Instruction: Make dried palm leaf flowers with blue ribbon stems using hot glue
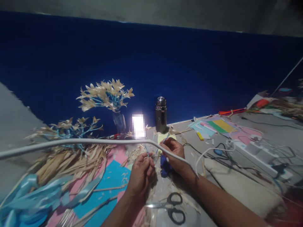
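My left hand (143, 167) is closed in a pinch on a thin blue-wrapped flower stem (147, 149). Facing it, my right hand (174, 153) has its fingers curled and closed around another thin blue stem, with a pale dried-leaf flower (172, 130) just above. Whether the two stems join is too small to tell. Between the hands, below the right fingers, lies a dark blue object (165, 165) of unclear kind. Black-handled scissors (176, 208) rest on the table under my wrists. A white cable (94, 142) crosses in front, partly over my right hand.
A glass vase (119, 121) of pale flowers and a dark thermos (161, 116) stand by the blue wall, a glaring light between them. Dried husks (68, 162), light-blue ribbon (40, 195) and coloured paper (111, 176) cover the left. A power strip (258, 159) with cables lies right.
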`<state>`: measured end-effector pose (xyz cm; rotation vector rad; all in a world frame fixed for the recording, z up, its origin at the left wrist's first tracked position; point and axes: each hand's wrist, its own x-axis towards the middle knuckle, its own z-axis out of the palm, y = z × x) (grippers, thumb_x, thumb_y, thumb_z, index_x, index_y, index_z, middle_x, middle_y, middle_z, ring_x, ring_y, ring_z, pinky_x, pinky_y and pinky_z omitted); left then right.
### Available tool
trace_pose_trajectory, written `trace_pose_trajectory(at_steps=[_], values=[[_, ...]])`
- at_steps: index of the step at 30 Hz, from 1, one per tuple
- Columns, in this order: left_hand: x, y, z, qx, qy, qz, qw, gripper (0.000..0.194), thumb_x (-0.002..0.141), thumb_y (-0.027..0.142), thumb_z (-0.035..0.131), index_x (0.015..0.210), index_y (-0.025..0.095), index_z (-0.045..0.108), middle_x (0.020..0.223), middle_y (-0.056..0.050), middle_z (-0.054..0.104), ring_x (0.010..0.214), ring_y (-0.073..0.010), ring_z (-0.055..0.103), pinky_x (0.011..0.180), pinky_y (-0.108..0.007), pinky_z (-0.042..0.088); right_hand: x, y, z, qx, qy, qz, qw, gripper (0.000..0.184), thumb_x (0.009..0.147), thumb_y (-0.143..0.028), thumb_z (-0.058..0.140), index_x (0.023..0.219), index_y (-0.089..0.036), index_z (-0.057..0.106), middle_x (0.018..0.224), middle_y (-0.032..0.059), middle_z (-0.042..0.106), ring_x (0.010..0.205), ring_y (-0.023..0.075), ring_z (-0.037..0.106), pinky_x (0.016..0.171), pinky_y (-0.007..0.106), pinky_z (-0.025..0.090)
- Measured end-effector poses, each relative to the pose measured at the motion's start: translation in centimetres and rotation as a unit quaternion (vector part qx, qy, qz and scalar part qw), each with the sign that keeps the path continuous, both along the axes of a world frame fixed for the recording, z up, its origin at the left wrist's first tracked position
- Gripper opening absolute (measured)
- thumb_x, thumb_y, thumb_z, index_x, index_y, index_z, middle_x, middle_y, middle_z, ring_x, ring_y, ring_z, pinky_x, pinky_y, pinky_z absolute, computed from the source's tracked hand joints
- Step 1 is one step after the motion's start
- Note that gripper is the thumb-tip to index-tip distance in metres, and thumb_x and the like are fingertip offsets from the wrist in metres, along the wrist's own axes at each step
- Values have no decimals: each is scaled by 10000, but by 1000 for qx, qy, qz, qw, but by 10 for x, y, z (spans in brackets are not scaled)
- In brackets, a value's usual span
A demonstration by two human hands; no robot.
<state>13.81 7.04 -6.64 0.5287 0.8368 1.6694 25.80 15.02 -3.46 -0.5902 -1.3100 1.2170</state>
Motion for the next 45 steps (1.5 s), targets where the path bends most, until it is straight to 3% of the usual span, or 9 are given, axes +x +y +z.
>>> trace_pose_trajectory(at_steps=[10, 19, 28, 32, 39, 45], values=[[1, -1, -1, 5, 20, -7, 1000, 236, 813, 280, 785, 977, 165, 661, 581, 65, 552, 385, -21, 315, 400, -147, 257, 4, -12, 0, 128, -114, -41, 984, 114, 826, -262, 653, 742, -185, 667, 660, -4, 637, 578, 128, 567, 546, 227, 449], [4, -2, 3, -45, 5, 17, 999, 354, 715, 281, 862, 967, 178, 635, 586, 62, 585, 369, -24, 338, 387, -138, 265, 9, -12, 12, 184, -105, -61, 975, 124, 853, -249, 645, 743, -193, 660, 704, 18, 651, 591, 144, 587, 562, 240, 472], [2, -3, 2, -58, 8, 29, 998, 404, 690, 241, 879, 1025, 171, 665, 638, 42, 627, 402, -22, 395, 410, -128, 321, 2, 1, -12, 243, -135, -76, 958, 77, 874, -234, 646, 800, -214, 655, 718, 11, 638, 626, 148, 567, 595, 247, 472], [2, -2, 1, -47, 16, 22, 999, 370, 718, 258, 866, 1018, 161, 672, 633, 45, 613, 402, -15, 382, 406, -120, 303, 1, 3, -16, 285, -151, -82, 943, 159, 897, -190, 594, 740, -219, 595, 688, -3, 598, 617, 140, 550, 591, 245, 446], [3, -2, -1, -40, 7, 6, 999, 316, 742, 265, 843, 977, 158, 659, 561, 62, 554, 386, -24, 342, 408, -134, 264, 6, -1, -4, 296, -138, -80, 942, 132, 896, -218, 644, 769, -216, 609, 678, -10, 592, 561, 131, 508, 543, 248, 403], [3, -2, -1, -14, 42, -5, 999, 272, 779, 308, 812, 951, 151, 671, 508, 63, 513, 394, -50, 352, 412, -154, 252, 13, -8, 7, 284, -127, -93, 946, 144, 928, -265, 627, 791, -223, 638, 715, 16, 620, 618, 158, 554, 598, 276, 461]])
